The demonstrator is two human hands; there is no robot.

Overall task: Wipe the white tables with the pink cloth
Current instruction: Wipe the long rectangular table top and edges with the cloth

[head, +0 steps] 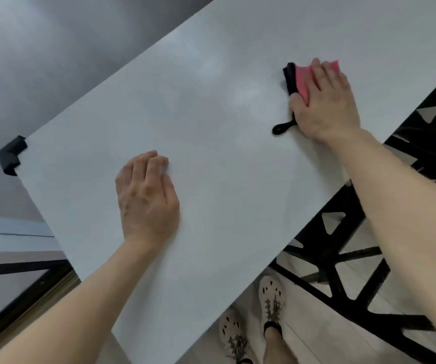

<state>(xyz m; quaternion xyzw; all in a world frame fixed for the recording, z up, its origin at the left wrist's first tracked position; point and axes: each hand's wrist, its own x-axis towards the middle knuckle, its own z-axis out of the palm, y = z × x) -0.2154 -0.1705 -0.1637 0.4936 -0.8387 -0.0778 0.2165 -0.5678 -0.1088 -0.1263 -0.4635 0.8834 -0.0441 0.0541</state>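
Note:
A long white table (224,114) runs diagonally across the view. My right hand (324,103) lies flat on a folded pink cloth (303,77) with a black edge and a black hanging loop (281,128), pressing it onto the tabletop near the table's right edge. Most of the cloth is hidden under my palm and fingers. My left hand (146,195) rests on the bare tabletop nearer to me, its fingers loosely bent and holding nothing.
A black corner guard (12,155) caps the table's left corner. A grey wall stands behind the table. A black-and-pale patterned floor (369,271) and my two feet in pale shoes (253,319) show beyond the near edge.

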